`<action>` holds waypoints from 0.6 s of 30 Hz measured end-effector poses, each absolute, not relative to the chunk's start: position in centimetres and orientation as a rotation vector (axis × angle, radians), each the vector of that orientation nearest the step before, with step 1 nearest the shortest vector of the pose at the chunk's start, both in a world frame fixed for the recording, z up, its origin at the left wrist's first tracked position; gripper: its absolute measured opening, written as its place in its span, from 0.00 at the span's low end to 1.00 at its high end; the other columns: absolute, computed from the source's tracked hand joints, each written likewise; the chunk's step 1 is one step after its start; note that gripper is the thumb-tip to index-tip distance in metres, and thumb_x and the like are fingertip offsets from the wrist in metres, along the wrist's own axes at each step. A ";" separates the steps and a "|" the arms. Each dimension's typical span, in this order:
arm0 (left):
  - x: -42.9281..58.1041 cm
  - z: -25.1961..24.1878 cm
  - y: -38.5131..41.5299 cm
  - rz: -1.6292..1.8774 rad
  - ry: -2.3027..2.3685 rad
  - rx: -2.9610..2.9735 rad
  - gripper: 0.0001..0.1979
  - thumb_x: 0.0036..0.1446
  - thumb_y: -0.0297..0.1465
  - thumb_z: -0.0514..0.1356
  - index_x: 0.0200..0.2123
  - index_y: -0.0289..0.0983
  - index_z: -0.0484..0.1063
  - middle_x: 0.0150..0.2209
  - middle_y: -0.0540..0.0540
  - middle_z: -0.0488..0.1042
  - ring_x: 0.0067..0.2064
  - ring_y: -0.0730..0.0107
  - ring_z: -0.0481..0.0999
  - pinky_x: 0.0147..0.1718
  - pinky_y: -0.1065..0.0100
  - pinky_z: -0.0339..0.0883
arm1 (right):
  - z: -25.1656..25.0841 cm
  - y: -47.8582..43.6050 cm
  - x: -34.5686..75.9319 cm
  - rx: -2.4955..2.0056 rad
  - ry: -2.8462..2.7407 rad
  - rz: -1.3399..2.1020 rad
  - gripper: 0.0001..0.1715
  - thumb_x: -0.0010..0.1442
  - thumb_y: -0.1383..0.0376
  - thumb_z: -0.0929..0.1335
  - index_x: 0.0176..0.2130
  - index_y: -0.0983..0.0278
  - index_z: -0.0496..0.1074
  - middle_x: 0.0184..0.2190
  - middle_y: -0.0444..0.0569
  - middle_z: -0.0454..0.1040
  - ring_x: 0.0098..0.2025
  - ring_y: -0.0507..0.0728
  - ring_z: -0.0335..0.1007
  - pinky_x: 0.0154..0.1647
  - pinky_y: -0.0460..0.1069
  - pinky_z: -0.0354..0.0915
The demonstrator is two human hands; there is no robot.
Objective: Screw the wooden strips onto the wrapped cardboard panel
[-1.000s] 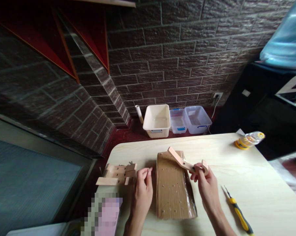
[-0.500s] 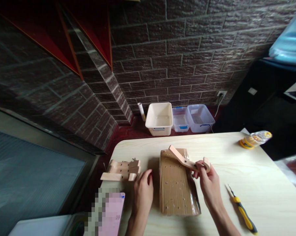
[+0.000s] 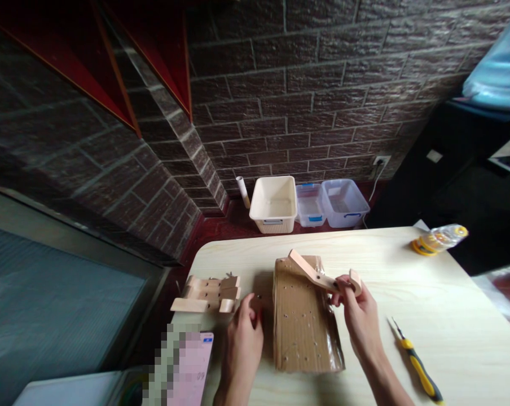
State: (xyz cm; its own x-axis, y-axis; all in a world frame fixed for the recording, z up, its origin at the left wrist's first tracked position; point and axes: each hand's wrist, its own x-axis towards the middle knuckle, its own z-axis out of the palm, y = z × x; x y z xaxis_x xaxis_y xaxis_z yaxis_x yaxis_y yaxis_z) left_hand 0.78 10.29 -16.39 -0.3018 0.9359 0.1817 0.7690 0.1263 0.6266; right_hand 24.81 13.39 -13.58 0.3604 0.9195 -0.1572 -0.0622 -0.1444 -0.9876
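My right hand (image 3: 359, 316) grips a pale wooden hook (image 3: 308, 269) near its curled end. The hook has dark screw holes and slants over the top right part of a brown cardboard box (image 3: 295, 332) with several small holes. To the box's left, my left hand (image 3: 244, 341) hovers low over the table, thumb and forefinger apart. Just past its fingertips shows a small dark speck (image 3: 259, 296), too small to name. Several similar wooden hooks (image 3: 208, 293) lie side by side beyond that hand, with small metal bits behind them.
A yellow and black screwdriver (image 3: 420, 363) lies at the right of the table (image 3: 382, 254). A clear-and-yellow container (image 3: 439, 239) sits at the far right corner. A pink phone (image 3: 191, 366) is at the left edge. Plastic bins (image 3: 274, 223) stand on the floor by the wall.
My left thumb and forefinger have spread apart, and a small dark speck now shows beyond them. The right hand and its hook have hardly moved.
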 end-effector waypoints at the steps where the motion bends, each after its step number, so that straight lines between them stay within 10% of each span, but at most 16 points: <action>1: 0.9 -16.3 9.7 0.942 2.137 1.647 0.14 0.59 0.30 0.59 0.47 0.41 0.77 0.25 0.50 0.78 0.26 0.65 0.79 0.27 0.68 0.69 | -13.5 13.4 24.8 -1.434 -0.833 1.060 0.21 0.64 0.47 0.68 0.31 0.60 0.69 0.23 0.42 0.69 0.30 0.57 0.67 0.34 0.50 0.64; 11: 3.6 -13.4 7.9 1.153 1.650 1.267 0.20 0.65 0.48 0.57 0.48 0.39 0.74 0.27 0.52 0.71 0.28 0.70 0.73 0.27 0.72 0.69 | -12.9 11.7 25.4 -1.381 -1.080 1.014 0.18 0.63 0.49 0.69 0.35 0.61 0.72 0.26 0.44 0.69 0.28 0.55 0.62 0.28 0.49 0.60; 18: 5.2 -13.3 7.7 1.197 1.555 1.176 0.23 0.66 0.47 0.55 0.59 0.42 0.66 0.48 0.42 0.77 0.46 0.64 0.78 0.49 0.66 0.73 | -12.3 9.5 25.3 -1.380 -1.363 1.112 0.11 0.63 0.56 0.68 0.36 0.60 0.74 0.32 0.47 0.76 0.36 0.59 0.70 0.32 0.49 0.65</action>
State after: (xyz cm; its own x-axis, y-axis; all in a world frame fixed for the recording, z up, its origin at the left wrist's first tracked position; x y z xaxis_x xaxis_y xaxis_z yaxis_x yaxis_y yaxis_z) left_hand 5.23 7.66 -13.32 -0.2190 0.9734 -0.0670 0.1844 0.1087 0.9768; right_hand 25.33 9.51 -12.32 -0.0008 0.9999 -0.0166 0.2169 -0.0160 -0.9761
